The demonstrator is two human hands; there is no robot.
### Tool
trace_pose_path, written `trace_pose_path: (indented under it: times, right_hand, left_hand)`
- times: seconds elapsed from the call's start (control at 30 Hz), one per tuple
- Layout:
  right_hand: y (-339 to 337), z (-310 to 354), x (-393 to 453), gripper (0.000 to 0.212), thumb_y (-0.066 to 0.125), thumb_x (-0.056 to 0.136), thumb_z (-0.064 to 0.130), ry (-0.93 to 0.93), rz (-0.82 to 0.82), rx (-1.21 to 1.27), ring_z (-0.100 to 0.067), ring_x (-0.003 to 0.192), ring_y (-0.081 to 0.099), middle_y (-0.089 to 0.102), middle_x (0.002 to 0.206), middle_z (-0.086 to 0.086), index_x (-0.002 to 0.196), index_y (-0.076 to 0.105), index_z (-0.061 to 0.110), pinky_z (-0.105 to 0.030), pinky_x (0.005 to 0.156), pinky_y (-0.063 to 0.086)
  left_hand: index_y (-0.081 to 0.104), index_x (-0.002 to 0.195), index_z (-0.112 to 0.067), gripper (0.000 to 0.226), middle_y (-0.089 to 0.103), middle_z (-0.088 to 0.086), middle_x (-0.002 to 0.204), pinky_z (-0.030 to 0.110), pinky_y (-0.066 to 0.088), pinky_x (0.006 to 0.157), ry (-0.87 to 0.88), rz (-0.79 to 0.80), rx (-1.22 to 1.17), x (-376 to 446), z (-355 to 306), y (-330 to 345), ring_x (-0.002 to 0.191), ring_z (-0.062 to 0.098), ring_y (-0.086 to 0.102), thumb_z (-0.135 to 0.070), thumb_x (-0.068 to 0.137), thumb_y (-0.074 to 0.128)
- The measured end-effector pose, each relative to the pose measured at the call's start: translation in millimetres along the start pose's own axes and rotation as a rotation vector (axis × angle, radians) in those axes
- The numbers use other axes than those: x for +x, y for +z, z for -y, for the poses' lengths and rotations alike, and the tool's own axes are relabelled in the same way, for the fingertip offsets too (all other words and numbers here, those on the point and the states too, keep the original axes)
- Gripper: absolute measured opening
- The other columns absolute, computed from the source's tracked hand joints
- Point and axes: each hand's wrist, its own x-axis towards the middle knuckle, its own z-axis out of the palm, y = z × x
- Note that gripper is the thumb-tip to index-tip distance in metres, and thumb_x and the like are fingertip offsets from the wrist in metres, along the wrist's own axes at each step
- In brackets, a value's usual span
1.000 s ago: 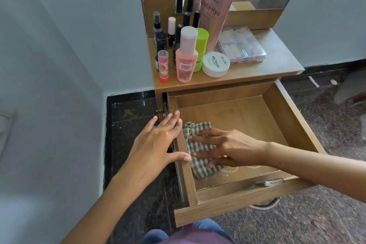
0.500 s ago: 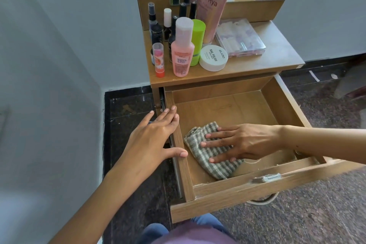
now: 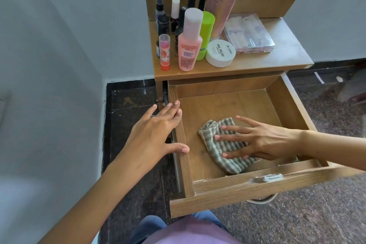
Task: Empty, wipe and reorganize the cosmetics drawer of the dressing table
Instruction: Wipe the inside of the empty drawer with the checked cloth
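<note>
Crumpled checked cloth (image 3: 223, 144) lies inside the open wooden drawer (image 3: 293, 109).

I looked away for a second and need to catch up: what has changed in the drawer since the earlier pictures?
The right hand, fingers flat, has slid the cloth away from the drawer's left wall toward the middle of the floor. Nothing was picked up or let go. The left hand stays on the left wall of the drawer, and the bottles stay on top.
</note>
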Motion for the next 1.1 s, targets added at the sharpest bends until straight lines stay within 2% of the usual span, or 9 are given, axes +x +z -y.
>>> trace_pose_path:
  times: [0.13, 0.23, 0.33, 0.47, 0.57, 0.83, 0.97, 1.1]
  right_hand:
    - [-5.5, 8.7, 19.8, 0.05, 0.038, 0.098, 0.038, -0.02, 0.019, 0.016, -0.024, 0.146, 0.01, 0.012, 0.159, -0.004, 0.146, 0.024, 0.043, -0.053, 0.115, 0.007]
    - [-8.4, 21.7, 40.9, 0.046, 0.038, 0.099, 0.043, 0.007, -0.016, 0.058, -0.028, 0.137, 0.029, 0.026, 0.154, -0.009, 0.144, 0.028, 0.045, -0.052, 0.114, 0.019]
    - [-13.9, 28.3, 53.8, 0.044, 0.035, 0.1, 0.045, -0.008, -0.021, 0.06, -0.027, 0.13, 0.037, 0.035, 0.147, -0.011, 0.144, 0.028, 0.044, -0.051, 0.112, 0.024]
    - [-21.8, 16.8, 42.0, 0.046, 0.04, 0.101, 0.029, -0.111, -0.046, 0.024, -0.025, 0.128, 0.04, 0.041, 0.143, -0.01, 0.144, 0.03, 0.042, -0.048, 0.114, 0.022]
    - [-19.7, 14.1, 38.2, 0.058, 0.038, 0.095, 0.012, -0.17, -0.014, -0.009, -0.025, 0.127, 0.04, 0.042, 0.142, -0.01, 0.144, 0.029, 0.042, -0.048, 0.114, 0.023]
    - [-16.4, 19.4, 65.1, 0.059, 0.031, 0.094, 0.013, -0.225, 0.008, -0.038, -0.025, 0.119, 0.043, 0.033, 0.136, -0.01, 0.144, 0.028, 0.044, -0.046, 0.109, 0.026]
    - [-15.7, 24.2, 67.2, 0.061, 0.022, 0.097, 0.007, -0.174, -0.023, 0.031, -0.022, 0.115, 0.046, 0.04, 0.135, -0.009, 0.143, 0.028, 0.045, -0.042, 0.106, 0.031]
    - [-11.9, 30.5, 59.8, 0.069, 0.042, 0.091, -0.001, -0.072, -0.057, 0.107, -0.02, 0.114, 0.048, 0.045, 0.134, -0.009, 0.14, 0.036, 0.047, -0.039, 0.103, 0.035]
  left_hand:
    - [0.012, 0.148, -0.021, 0.096, -0.006, -0.008, 0.153, 0.023, -0.008, 0.109, 0.003, 0.007, 0.004, -0.1, 0.2, -0.4, 0.14, 0.001, -0.002, -0.068, 0.072, 0.047]
    - [0.011, 0.148, -0.021, 0.096, -0.006, -0.009, 0.153, 0.024, -0.006, 0.111, 0.0, 0.004, 0.004, -0.4, 0.6, -0.3, 0.14, 0.001, -0.002, -0.068, 0.072, 0.047]
    - [0.011, 0.148, -0.021, 0.095, -0.006, -0.009, 0.153, 0.023, -0.006, 0.111, -0.002, 0.008, 0.005, -1.4, 0.7, 0.0, 0.14, 0.002, -0.002, -0.067, 0.074, 0.048]
    - [0.011, 0.148, -0.021, 0.094, -0.007, -0.009, 0.153, 0.025, -0.004, 0.113, -0.007, 0.01, 0.004, -0.7, 0.6, 0.6, 0.141, 0.001, -0.001, -0.067, 0.074, 0.048]
    - [0.012, 0.148, -0.022, 0.094, -0.007, -0.01, 0.153, 0.026, -0.003, 0.113, -0.01, 0.018, -0.007, -0.7, 1.1, 1.0, 0.14, 0.001, -0.001, -0.067, 0.073, 0.048]
    - [0.011, 0.148, -0.023, 0.095, -0.007, -0.011, 0.153, 0.029, 0.005, 0.115, -0.028, 0.028, -0.006, 0.2, 0.9, 0.3, 0.14, 0.0, -0.002, -0.067, 0.073, 0.05]
    - [0.013, 0.147, -0.024, 0.095, -0.006, -0.013, 0.152, 0.027, 0.003, 0.114, -0.025, 0.013, -0.027, 1.1, 3.0, 1.7, 0.14, -0.001, -0.001, -0.067, 0.072, 0.051]
    - [0.014, 0.147, -0.024, 0.096, -0.006, -0.014, 0.151, 0.025, 0.002, 0.113, -0.018, 0.006, -0.055, 1.0, 3.9, 2.9, 0.139, -0.002, -0.002, -0.068, 0.07, 0.05]
